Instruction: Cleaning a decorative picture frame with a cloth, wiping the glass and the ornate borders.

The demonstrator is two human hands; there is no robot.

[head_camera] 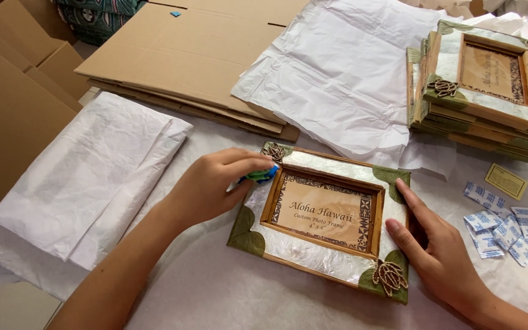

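1. The left hand (206, 186) comes in from the lower left, forearm stretched across the desk (215, 293), wrist bent so the knuckles arch upward. Its fingers curl around a small green-and-blue object (259, 176), pinched between fingertips and thumb and pressed at the upper left inner edge of the photo frame (325, 220).
2. The right hand (438, 250) enters from the lower right. It is released and flat, grasping nothing: index finger laid straight along the frame's right edge, thumb resting on the frame's right border, steadying it.
3. The photo frame lies flat on the white-covered desk between both hands, slightly turned, with pearly panels, green leaf corners and a brown turtle ornament (390, 276) at the lower right corner.
4. A stack of similar frames (484, 85) sits at the upper right, well apart.
5. Small white packets (505, 229) lie scattered just right of the right hand.
6. Folded white tissue paper (87, 177) lies left of the left forearm; flattened cardboard (184, 55) lies beyond.
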